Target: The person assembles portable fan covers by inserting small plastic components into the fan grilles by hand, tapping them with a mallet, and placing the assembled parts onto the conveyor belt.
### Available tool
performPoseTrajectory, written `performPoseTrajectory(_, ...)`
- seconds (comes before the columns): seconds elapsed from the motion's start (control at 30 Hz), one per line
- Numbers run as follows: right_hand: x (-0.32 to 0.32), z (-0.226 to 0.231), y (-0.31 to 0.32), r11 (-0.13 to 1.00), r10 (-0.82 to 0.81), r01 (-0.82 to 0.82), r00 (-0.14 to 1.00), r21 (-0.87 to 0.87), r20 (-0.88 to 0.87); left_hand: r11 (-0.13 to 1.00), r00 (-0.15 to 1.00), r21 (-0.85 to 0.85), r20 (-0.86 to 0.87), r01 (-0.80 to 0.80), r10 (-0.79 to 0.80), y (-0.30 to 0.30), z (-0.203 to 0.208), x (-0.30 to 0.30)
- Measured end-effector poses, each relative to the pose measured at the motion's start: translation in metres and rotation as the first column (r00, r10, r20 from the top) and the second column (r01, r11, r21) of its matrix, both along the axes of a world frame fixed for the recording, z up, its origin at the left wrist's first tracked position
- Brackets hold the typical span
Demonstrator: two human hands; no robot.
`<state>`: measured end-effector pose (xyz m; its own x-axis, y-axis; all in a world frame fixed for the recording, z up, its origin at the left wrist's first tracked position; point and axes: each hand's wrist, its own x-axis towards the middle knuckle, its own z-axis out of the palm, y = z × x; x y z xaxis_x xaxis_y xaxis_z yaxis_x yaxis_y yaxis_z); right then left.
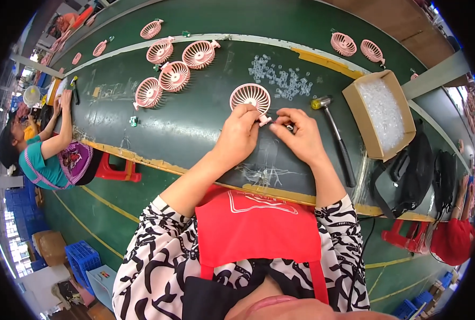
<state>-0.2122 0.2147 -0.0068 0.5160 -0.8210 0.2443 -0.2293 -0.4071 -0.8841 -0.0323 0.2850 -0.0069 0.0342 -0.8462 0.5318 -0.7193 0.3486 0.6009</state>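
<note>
My left hand is closed on a pink fan cage, gripping it near its short neck. The round ribbed side of the cage rests at or just above the green bench, facing up. Beside the neck, my right hand has thumb and forefinger pinched together, close to the neck's end. A small dark piece shows at its fingers, too small to name. A pile of small clear plastic pieces lies beyond my hands. To the right of my right hand lies a hammer with a black handle and a yellow-tipped head.
Several pink fan cages lie at the left of the bench, with a small green circuit board nearby. A cardboard box of clear pieces and a black bag stand right. A co-worker sits left.
</note>
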Motion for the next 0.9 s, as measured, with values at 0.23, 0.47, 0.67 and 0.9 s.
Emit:
performPoseTrajectory(0.23, 0.006, -0.009, 0.012, 0.998, -0.052, 0.054, 0.99, 0.012, -0.131, 0.986, 0.989, 0.163, -0.134, -0.042, 0.064, -0.004, 0.005, -0.008)
performPoseTrajectory(0.47, 0.006, -0.007, 0.009, 0.91, 0.027, -0.046, 0.998, 0.413, 0.052, 0.98, 0.976, 0.194, -0.2, -0.051, 0.09, -0.011, 0.003, -0.009)
performPoseTrajectory(0.67, 0.012, -0.007, 0.005, 0.915, 0.032, -0.045, 0.999, 0.401, 0.04, 0.983, 0.993, 0.173, -0.094, -0.054, 0.071, -0.014, 0.003, -0.006)
performPoseTrajectory(0.9, 0.005, -0.006, 0.009, 0.942, 0.02, -0.032, 0.999, 0.335, 0.04, 0.998, 0.998, -0.058, -0.059, -0.038, 0.034, -0.016, -0.005, -0.013)
